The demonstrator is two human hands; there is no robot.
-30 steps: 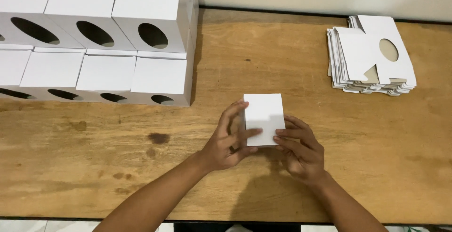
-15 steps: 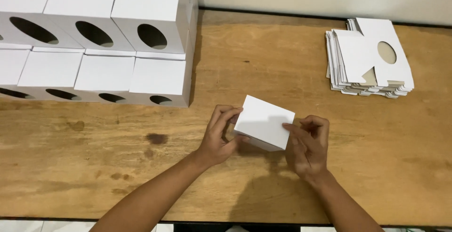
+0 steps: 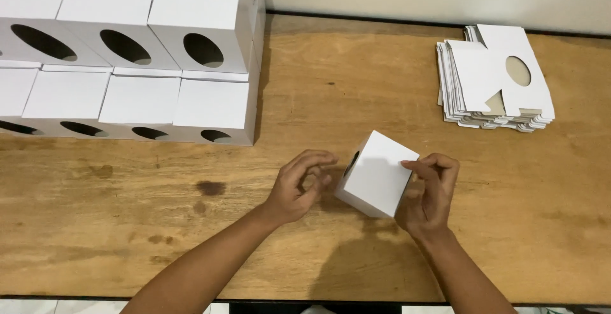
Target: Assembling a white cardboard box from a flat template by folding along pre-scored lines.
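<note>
The right hand point(image 3: 428, 193) pinches the upper corner of a small white box point(image 3: 377, 174) tilted on the bench point(image 3: 356, 85) between both hands, steadying it, while the left hand point(image 3: 299, 183) hovers just beside its oval-holed side, fingers curled, gripping nothing

matt white cardboard box point(image 3: 377, 175), smooth faces, stacked boxes point(image 3: 137, 53) of the same matt white card, pile of flat card blanks point(image 3: 493, 81), worn wooden table point(image 3: 331, 85), visible grain, dark stains, dull finish
</note>
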